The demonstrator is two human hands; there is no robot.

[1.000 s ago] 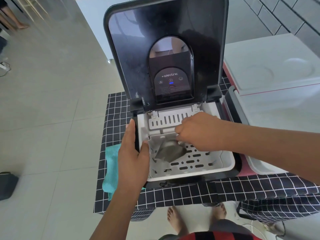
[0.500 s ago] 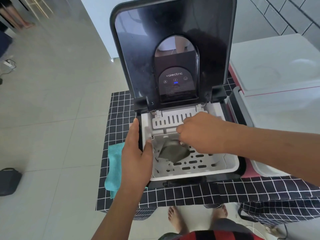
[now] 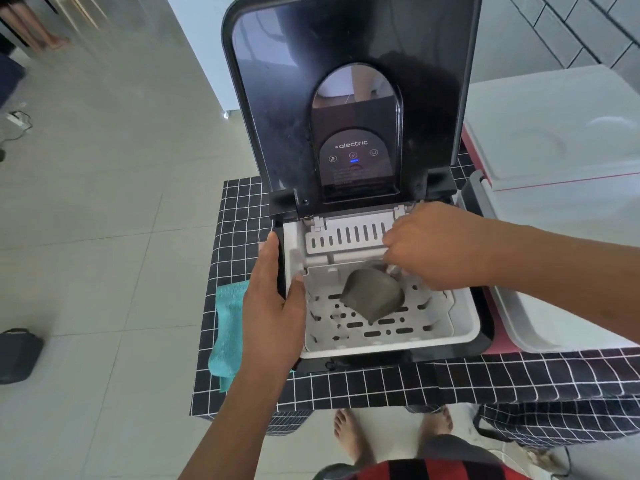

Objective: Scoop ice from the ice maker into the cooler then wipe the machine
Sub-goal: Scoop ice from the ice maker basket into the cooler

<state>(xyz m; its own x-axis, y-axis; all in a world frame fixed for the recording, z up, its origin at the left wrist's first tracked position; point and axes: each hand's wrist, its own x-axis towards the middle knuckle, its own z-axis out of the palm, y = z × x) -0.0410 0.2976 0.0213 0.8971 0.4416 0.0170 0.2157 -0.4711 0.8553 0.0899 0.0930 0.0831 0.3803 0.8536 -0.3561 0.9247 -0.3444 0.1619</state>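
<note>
- Grey scoop (image 3: pixel 374 297), pinched by my right hand (image 3: pixel 436 247), sits inside the ice maker (image 3: pixel 349 140) basket (image 3: pixel 460 336).
- My left hand (image 3: pixel 273 306) grips the ice maker's left rim.

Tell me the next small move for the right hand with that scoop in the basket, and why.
Probably lift the scoop up out of the basket and carry it right toward the cooler. The right hand grips its handle, the left hand steadies the ice maker, and hardly any ice shows on the basket floor, so more digging looks pointless.
</note>
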